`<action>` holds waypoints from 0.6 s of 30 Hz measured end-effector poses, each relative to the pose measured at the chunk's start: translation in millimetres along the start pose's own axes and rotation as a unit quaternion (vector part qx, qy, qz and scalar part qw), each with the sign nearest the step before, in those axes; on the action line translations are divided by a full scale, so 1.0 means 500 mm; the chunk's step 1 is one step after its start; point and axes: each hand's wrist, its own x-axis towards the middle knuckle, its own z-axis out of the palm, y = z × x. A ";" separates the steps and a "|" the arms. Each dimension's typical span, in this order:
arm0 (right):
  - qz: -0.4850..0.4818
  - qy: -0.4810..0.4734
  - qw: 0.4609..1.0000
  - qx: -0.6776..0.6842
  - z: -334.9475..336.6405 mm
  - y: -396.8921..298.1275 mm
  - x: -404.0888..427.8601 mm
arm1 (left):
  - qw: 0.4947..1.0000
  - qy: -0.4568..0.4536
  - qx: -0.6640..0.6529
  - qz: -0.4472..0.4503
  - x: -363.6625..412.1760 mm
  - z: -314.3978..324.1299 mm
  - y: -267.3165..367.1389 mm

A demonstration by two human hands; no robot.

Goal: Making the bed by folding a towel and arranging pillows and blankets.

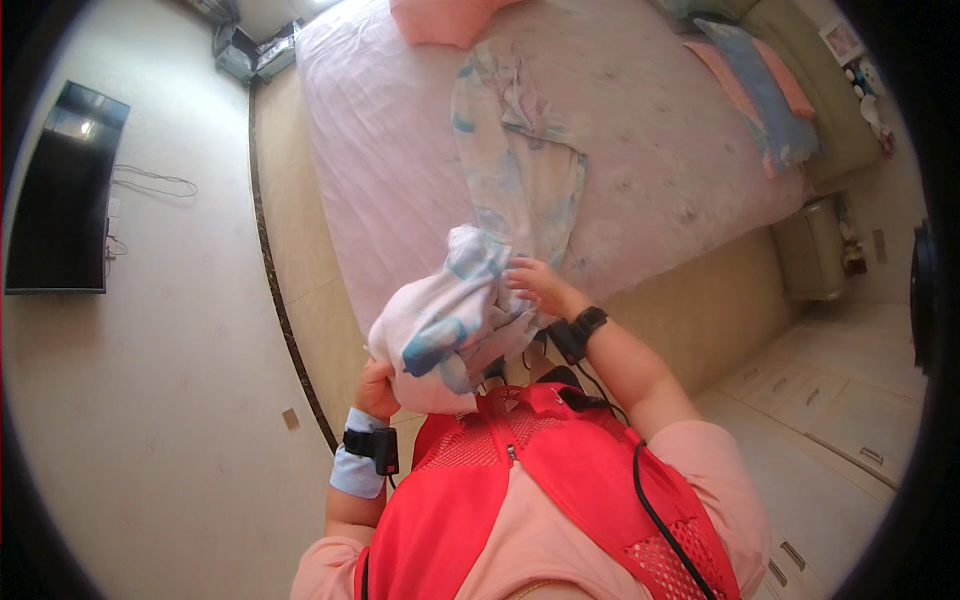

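Observation:
A white and blue patterned cloth [450,315], bunched in loose folds, hangs in front of me by the near edge of the bed. My left hand [379,390] grips its lower left edge. Beside the cloth's upper right side is my right hand [546,289], fingers spread; whether its fingertips touch the fabric is unclear. Beyond, a long crumpled piece of pale fabric with blue patches [517,172] lies on the pink bed sheet [390,150]. Whether this fabric and the bunched cloth are one piece cannot be told.
A salmon-coloured cloth [442,19] lies at the bed's far edge. Blue and pink pillows [772,97] rest near the headboard on the right. A nightstand [810,247] stands beside the bed, cabinets with drawers [817,405] at lower right. A television [67,195] is on the left wall.

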 end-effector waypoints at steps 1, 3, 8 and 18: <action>-0.002 0.002 1.000 0.002 -0.047 0.026 0.018 | 1.000 -0.009 -0.027 0.009 -0.004 0.003 0.012; 0.104 0.110 0.987 0.053 -0.126 0.077 0.045 | 0.999 0.014 -0.040 0.010 -0.021 0.022 0.041; 0.192 0.202 0.959 0.060 -0.173 0.124 0.032 | 0.994 0.003 -0.063 0.091 -0.068 0.093 0.088; 0.112 0.083 0.970 0.197 -0.085 0.064 0.088 | 0.711 0.306 0.383 0.503 -0.267 0.080 0.183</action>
